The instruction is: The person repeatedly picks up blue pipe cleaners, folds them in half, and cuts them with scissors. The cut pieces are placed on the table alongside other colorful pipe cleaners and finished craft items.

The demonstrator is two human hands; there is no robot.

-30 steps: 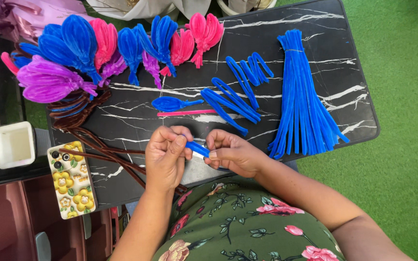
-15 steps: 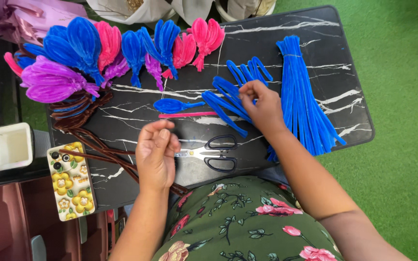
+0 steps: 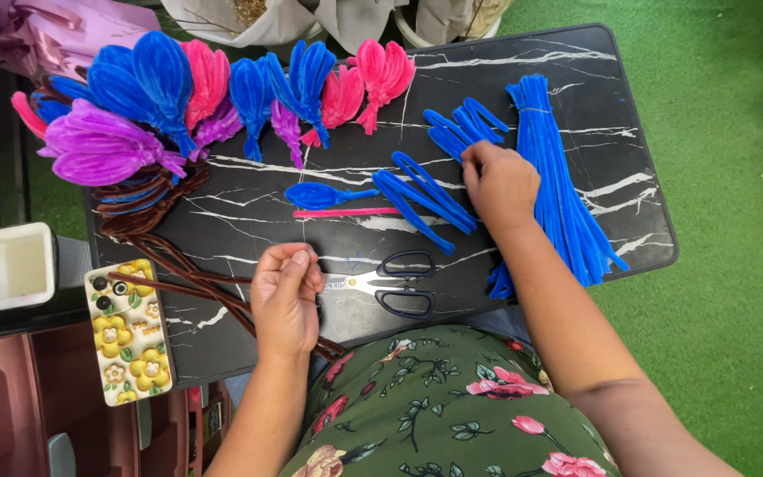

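Blue pipe cleaners (image 3: 439,199) folded into loops lie at centre frame on a black marble-patterned table (image 3: 249,221), where the right hand (image 3: 498,184) rests on them, fingers curled; whether it grips one cannot be told. Left hand (image 3: 286,296), loosely closed on nothing visible, sits beside scissors (image 3: 390,284) at lower centre

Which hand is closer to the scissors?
Left. The left hand sits just beside the scissors, next to their blade tips. The right hand is farther up the table, on the folded blue pipe cleaners.
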